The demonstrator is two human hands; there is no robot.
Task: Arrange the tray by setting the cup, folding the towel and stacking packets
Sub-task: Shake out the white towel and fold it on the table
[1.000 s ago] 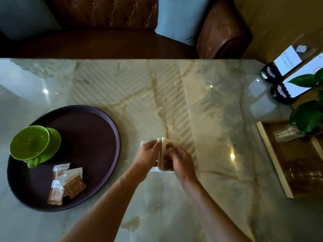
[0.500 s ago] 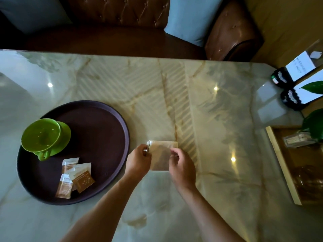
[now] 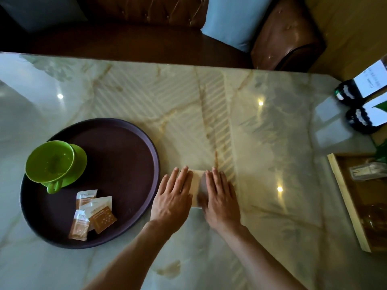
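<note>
A folded beige towel lies flat on the marble table just right of a round dark tray. My left hand and my right hand rest palm-down on it with fingers straight, covering most of it. A green cup on its green saucer stands at the tray's left side. Three brown and white packets lie overlapping at the tray's near side.
A wooden tray with a clear holder sits at the right table edge, beside green plant leaves. Two dark stands with white cards are at the far right. A brown sofa with blue cushions runs behind the table.
Both hands were holding the towel up and folding it. Now the towel lies on the table and both hands are flattened on top of it.
</note>
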